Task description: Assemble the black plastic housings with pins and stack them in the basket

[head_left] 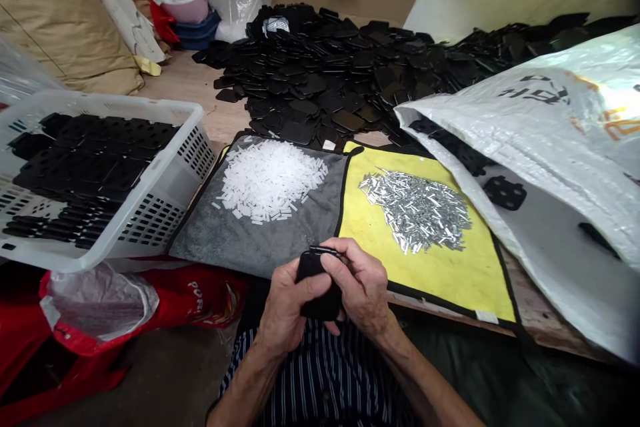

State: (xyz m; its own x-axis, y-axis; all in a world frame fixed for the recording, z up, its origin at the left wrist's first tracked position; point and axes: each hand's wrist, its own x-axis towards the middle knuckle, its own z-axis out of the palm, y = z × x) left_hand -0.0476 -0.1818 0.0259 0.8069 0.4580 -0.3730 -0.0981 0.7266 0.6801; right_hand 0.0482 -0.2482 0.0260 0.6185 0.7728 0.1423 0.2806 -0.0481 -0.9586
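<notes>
Between my two hands, over my lap, is a flat black plastic piece (320, 297) with rounded corners. My left hand (287, 303) grips its left side, thumb laid across the face. At the upper right edge my right hand (363, 283) holds the same piece, with thumb and fingers near a thin bar-like edge at its top; fingertips there partly hide it. Just beyond the hands, a heap of short white plastic strips (273, 180) lies on a grey cloth (210, 240). To its right, small silvery metal pins (420, 210) are heaped on a yellow cloth (455, 287).
A white basket (165, 220) of stacked black pieces stands at left, above a red lined bag (175, 297). Many loose black plates (320, 73) cover the table's back. A white woven sack (540, 100) with black pieces lies open at right. A pink tub (185, 7) stands at back left.
</notes>
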